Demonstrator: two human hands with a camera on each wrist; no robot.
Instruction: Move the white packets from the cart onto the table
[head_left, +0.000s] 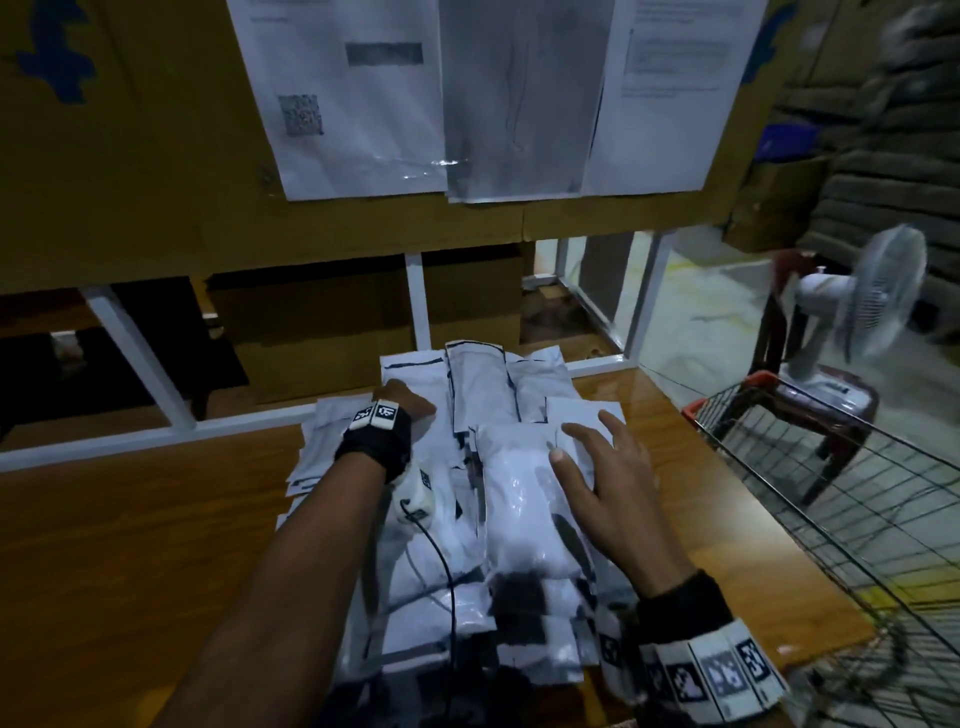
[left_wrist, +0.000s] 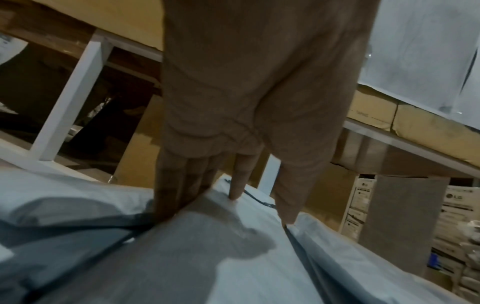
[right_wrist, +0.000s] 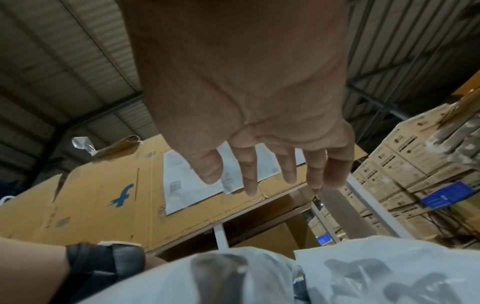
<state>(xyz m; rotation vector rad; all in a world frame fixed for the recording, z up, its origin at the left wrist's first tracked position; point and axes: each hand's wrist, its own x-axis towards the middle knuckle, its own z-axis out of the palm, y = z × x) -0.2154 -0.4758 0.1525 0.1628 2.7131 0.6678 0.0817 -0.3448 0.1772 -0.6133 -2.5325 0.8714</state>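
Where the white packets (head_left: 462, 499) lie, they form a loose, overlapping heap on the wooden table (head_left: 145, 525), spread from its far edge to the near one. They are flat, soft plastic mailers — glossy, crinkled, white with thin dark borders and dark printed patches, some plump with contents and catching the light. The table surface is orange-brown, polished and reflective. To the right stands the cart (head_left: 852, 499), a grid of thin dark wire with an orange corner piece; what little of its inside shows is bare wire.

The left hand (head_left: 408, 405) rests on the far part of the heap, its fingers (left_wrist: 237, 181) extended and pressing down into the plastic, with nothing clasped. The right hand (head_left: 605, 488) is spread flat with fingers apart over a bulging packet near the heap's middle — from the right wrist view the fingers (right_wrist: 249, 174) are straight and hold nothing, and whether the palm touches the plastic cannot be told. Both wrists wear black bands carrying small black-and-white square markers.

Behind the table a brown cardboard sheet (head_left: 130, 171) carries taped white papers (head_left: 353, 98), and a white fan (head_left: 862, 301) stands beyond the cart.
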